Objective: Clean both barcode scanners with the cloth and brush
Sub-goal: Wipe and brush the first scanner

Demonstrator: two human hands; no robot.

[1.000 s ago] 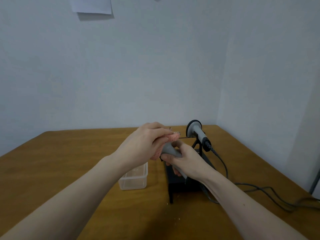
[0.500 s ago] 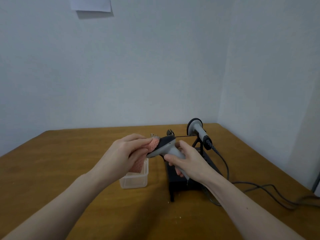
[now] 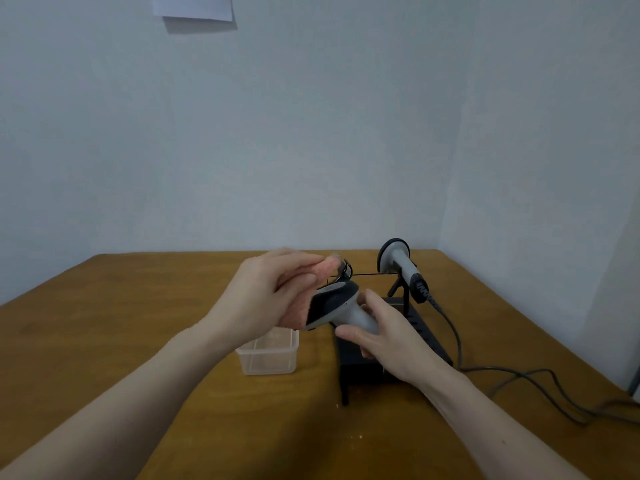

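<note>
Head view: left hand (image 3: pixel 266 296) grips pink cloth (image 3: pixel 323 271); right hand (image 3: pixel 391 337) grips scanner (image 3: pixel 332 304).

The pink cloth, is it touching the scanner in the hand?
Touching. The head view shows the pink cloth, held by the left hand, pressed against the dark head of the scanner gripped by the right hand.

A wooden table (image 3: pixel 104 341) with a warm brown top fills the lower view, its far edge against a plain pale grey-blue wall (image 3: pixel 311 133). A second wall (image 3: pixel 554 168) meets it at a corner on the right. A white paper sheet (image 3: pixel 192 6) hangs high up.
</note>
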